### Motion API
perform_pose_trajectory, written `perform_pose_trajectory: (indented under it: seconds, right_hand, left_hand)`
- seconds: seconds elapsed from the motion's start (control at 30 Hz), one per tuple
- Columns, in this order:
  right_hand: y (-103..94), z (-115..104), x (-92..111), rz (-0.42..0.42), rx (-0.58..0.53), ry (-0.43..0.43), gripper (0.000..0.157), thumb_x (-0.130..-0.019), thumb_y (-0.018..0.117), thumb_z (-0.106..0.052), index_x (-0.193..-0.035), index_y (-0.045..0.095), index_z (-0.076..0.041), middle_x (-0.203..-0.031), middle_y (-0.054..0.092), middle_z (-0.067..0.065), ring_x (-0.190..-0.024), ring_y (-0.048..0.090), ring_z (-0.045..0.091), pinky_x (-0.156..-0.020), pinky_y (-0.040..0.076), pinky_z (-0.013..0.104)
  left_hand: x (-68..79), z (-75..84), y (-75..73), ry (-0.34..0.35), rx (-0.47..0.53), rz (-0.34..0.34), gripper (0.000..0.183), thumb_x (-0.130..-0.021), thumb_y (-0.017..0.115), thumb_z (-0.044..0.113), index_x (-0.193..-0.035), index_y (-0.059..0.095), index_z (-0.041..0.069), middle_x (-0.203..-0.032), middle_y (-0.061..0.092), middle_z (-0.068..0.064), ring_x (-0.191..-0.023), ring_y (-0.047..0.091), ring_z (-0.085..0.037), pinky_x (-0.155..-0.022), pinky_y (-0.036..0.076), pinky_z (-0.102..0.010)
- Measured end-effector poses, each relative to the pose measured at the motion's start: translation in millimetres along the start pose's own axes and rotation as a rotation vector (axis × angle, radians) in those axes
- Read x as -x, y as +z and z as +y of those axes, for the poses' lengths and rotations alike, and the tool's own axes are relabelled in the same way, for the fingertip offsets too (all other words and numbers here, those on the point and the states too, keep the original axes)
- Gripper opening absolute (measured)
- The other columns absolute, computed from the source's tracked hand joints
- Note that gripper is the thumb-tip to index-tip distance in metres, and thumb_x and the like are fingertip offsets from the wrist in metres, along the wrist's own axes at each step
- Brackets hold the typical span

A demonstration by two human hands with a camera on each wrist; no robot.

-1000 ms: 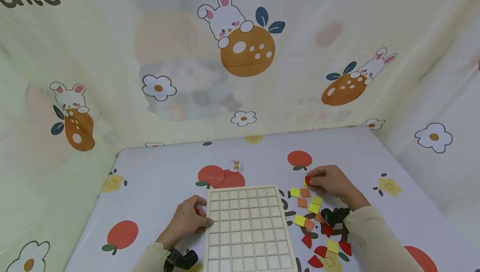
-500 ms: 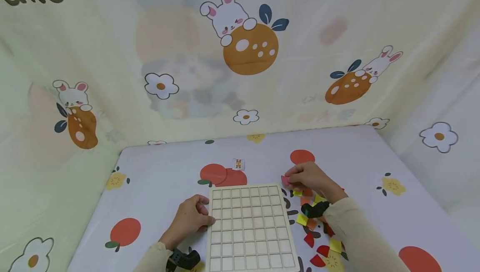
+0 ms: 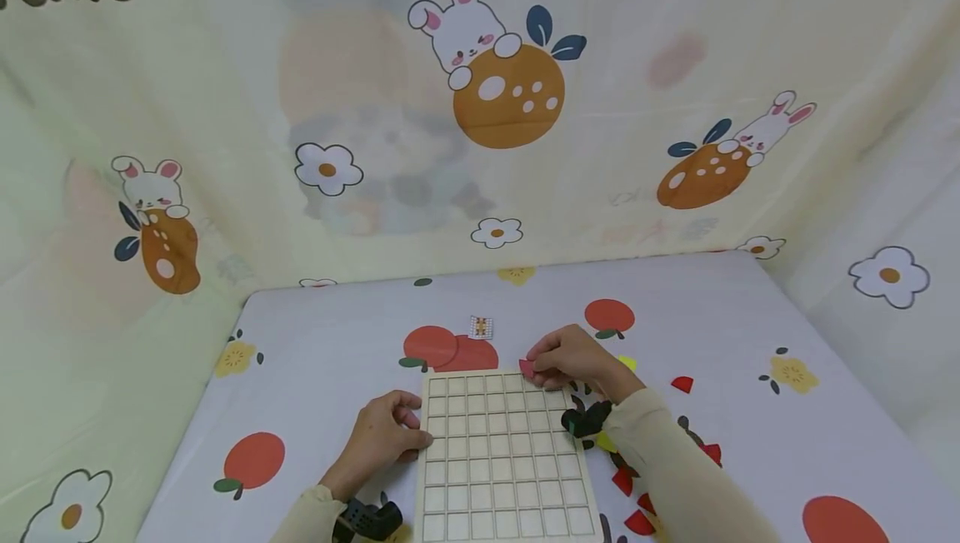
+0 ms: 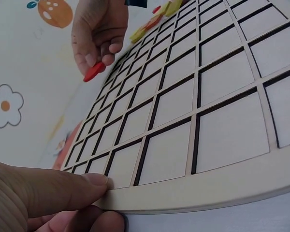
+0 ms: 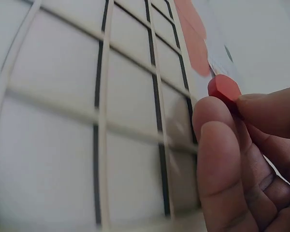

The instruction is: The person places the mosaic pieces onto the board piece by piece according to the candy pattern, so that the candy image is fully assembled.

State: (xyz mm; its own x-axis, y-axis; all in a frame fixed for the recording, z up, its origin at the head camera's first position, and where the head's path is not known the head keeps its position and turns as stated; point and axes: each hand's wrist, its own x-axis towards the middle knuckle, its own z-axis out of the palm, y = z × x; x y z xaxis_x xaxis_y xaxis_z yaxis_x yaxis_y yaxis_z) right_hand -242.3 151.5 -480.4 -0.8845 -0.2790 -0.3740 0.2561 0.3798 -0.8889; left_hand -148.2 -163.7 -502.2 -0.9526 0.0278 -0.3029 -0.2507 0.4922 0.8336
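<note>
Right hand [image 3: 573, 357] pinches small red tile [image 3: 527, 368] over far right corner of pale wooden grid board [image 3: 501, 451]. Left hand [image 3: 382, 436], fingers loosely curled, braces board's left edge; lower tile flat, square to cell.

Bright, even, diffuse light thru the pale cloth walls; shadows v. soft, just faint ones under the hands and the grid board [image 3: 504, 453]. No real glare. Head view sharp w/ wide-angle bend at edges. Left wrist view crisp on the board, nearest edge stretched. Right wrist view soft: board lines blurred, fingers [image 5: 221, 159] out of focus.
</note>
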Motion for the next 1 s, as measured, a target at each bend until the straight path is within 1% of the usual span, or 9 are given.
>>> perform_pose_trajectory:
  seconds: [0.07,0.27,0.47,0.63,0.8,1.0]
  right_hand:
    - [6.3,-1.8,-2.7,-0.013,0.006,-0.006,0.015,-0.095,0.070,-0.005,-0.106,0.075,0.004,-0.079,0.074,0.011,-0.065,0.070,0.015,-0.063,0.061,0.027]
    - [22.7,-7.8,-8.7,-0.049,-0.031,-0.009,0.015,-0.094,0.072,-0.004,-0.105,0.075,0.004,-0.079,0.074,0.012,-0.066,0.071,0.014,-0.063,0.061,0.027]
    - [35.1,-15.9,-12.4,-0.081,-0.007,-0.020,0.014,-0.094,0.071,-0.004,-0.105,0.076,0.004,-0.079,0.075,0.013,-0.064,0.070,0.015,-0.063,0.062,0.028]
    - [44.3,-18.7,-15.0,-0.121,-0.024,-0.041,0.015,-0.094,0.071,-0.001,-0.106,0.075,0.006,-0.080,0.076,0.016,-0.064,0.071,0.016,-0.064,0.062,0.031]
    - [51.6,-17.8,-20.9,-0.125,-0.001,-0.040,0.014,-0.094,0.072,-0.002,-0.105,0.075,0.004,-0.079,0.075,0.015,-0.063,0.071,0.015,-0.064,0.063,0.031]
    - [59.0,-19.5,-25.8,-0.117,0.035,-0.046,0.011,-0.094,0.072,-0.003,-0.102,0.077,0.002,-0.076,0.074,0.012,-0.061,0.069,0.015,-0.062,0.061,0.029]
  left_hand:
    - [-0.3,-0.4,-0.3,-0.002,0.011,-0.003,0.052,-0.078,0.089,0.002,-0.124,0.063,-0.001,-0.091,0.061,-0.008,-0.072,0.061,-0.016,-0.059,0.060,-0.030]
    - [-1.5,-2.8,-0.7,-0.002,0.039,-0.011,0.051,-0.078,0.088,0.001,-0.123,0.063,-0.002,-0.090,0.061,-0.008,-0.071,0.062,-0.016,-0.059,0.061,-0.030]
    - [-2.3,-3.2,-0.6,-0.007,0.051,-0.012,0.051,-0.078,0.089,0.002,-0.123,0.063,-0.002,-0.090,0.062,-0.008,-0.071,0.062,-0.016,-0.060,0.061,-0.030]
    - [-1.8,-2.3,0.1,-0.007,0.054,-0.010,0.051,-0.078,0.089,0.002,-0.122,0.064,-0.001,-0.090,0.061,-0.008,-0.071,0.061,-0.016,-0.059,0.061,-0.030]
    - [-1.3,-2.5,1.0,-0.001,0.052,-0.006,0.050,-0.078,0.088,0.001,-0.121,0.064,-0.001,-0.090,0.061,-0.008,-0.071,0.061,-0.016,-0.059,0.061,-0.030]
    - [-1.3,-2.4,0.7,-0.011,0.051,0.006,0.050,-0.077,0.089,0.000,-0.121,0.064,-0.001,-0.090,0.061,-0.008,-0.071,0.061,-0.016,-0.059,0.061,-0.030]
